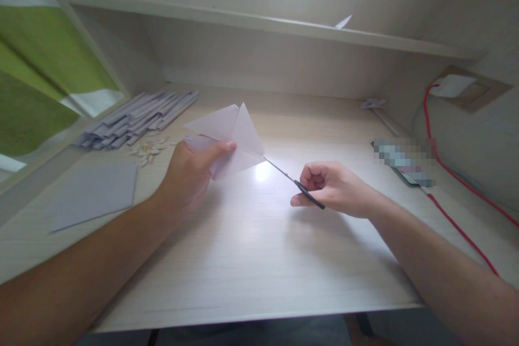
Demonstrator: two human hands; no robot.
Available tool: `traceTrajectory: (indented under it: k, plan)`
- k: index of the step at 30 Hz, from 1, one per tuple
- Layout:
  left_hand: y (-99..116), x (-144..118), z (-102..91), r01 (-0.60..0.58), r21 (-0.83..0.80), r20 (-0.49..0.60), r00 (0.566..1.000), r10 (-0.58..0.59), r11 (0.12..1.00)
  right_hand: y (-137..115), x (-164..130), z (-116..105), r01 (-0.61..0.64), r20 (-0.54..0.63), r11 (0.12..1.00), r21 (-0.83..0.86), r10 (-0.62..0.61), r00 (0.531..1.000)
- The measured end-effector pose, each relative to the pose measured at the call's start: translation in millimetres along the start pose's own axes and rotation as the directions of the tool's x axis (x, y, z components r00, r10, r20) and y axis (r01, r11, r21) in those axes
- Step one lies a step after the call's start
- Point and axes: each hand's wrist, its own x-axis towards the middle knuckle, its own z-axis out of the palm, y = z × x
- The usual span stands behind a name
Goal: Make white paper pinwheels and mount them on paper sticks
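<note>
White paper (246,132) in left hand (192,167) meets scissors (302,188) in right hand (343,189).

Phone (401,164): pixelated | left fingers (219,150): mostly behind paper (247,132) | cloth (44,38): cut off

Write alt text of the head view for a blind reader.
A person's left grip holds slit white paper above a desk, while the right grip holds black-handled scissors, tips at the paper's corner. Paper rolls, small pieces and flat paper lie at left, a red cable at right.

No text, label, brand, number or sign can be read.
</note>
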Motion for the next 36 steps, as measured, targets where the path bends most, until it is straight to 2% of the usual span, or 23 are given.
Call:
traceTrajectory:
  k: [2,5,9,12,15,18,21,22,24,27,29,33,36]
  plan:
    - [-4.1,2.3,-2.7,-0.006,0.021,-0.004,1.0,0.006,1.0,3.4,2.2,-3.0,-0.023,-0.052,0.999,-0.049,0.02,0.998]
    - [-11.4,5.2,-6.7,0.024,0.09,0.052,0.998,-0.028,0.996,9.7,7.0,-7.1,-0.064,-0.159,0.982,-0.178,0.036,0.987]
    - [-15.5,4.1,-7.5,0.077,0.161,0.122,0.988,-0.097,0.984,15.1,12.1,-11.9,-0.13,-0.24,0.914,-0.384,0.038,0.97]
    - [-12.9,-0.8,-3.8,0.108,0.227,0.125,0.982,-0.138,0.968,15.9,12.9,-16.2,-0.141,-0.252,0.848,-0.511,0.009,0.968]
    - [-10.9,-6.4,1.3,0.122,0.304,0.118,0.979,-0.164,0.945,16.6,12.9,-19.8,-0.119,-0.228,0.846,-0.519,-0.004,0.974]
    - [-12.4,-10.7,5.9,0.139,0.334,0.14,0.971,-0.195,0.932,17.0,12.1,-17.5,0.003,-0.252,0.902,-0.432,-0.124,0.96]
    - [-15.5,-13.4,9.1,0.144,0.344,0.16,0.965,-0.209,0.928,13.5,8.1,-5.8,0.255,-0.285,0.961,-0.11,-0.276,0.918]
    - [-16.6,-13.9,9.6,0.138,0.338,0.17,0.964,-0.204,0.931,11.4,6.1,-0.3,0.311,-0.236,0.95,0.027,-0.296,0.925]
    - [-19.0,-14.3,10.0,0.128,0.314,0.197,0.96,-0.197,0.941,7.1,2.1,10.9,0.381,-0.165,0.914,0.138,-0.358,0.919]
    - [-22.9,-13.8,9.2,0.132,0.274,0.237,0.951,-0.2,0.953,3.8,-0.3,24.5,0.397,-0.096,0.907,0.14,-0.387,0.917]
    - [-25.4,-13.2,8.4,0.134,0.261,0.256,0.945,-0.202,0.956,4.4,0.9,30.3,0.392,-0.079,0.896,0.208,-0.384,0.92]
    - [-27.2,-12.9,8.3,0.143,0.269,0.271,0.938,-0.217,0.953,6.8,4.3,36.2,0.375,-0.099,0.854,0.361,-0.365,0.926]
    - [-24.6,-14.5,9.6,0.14,0.283,0.275,0.936,-0.22,0.949,6.3,4.3,37.2,0.339,-0.119,0.866,0.368,-0.318,0.941]
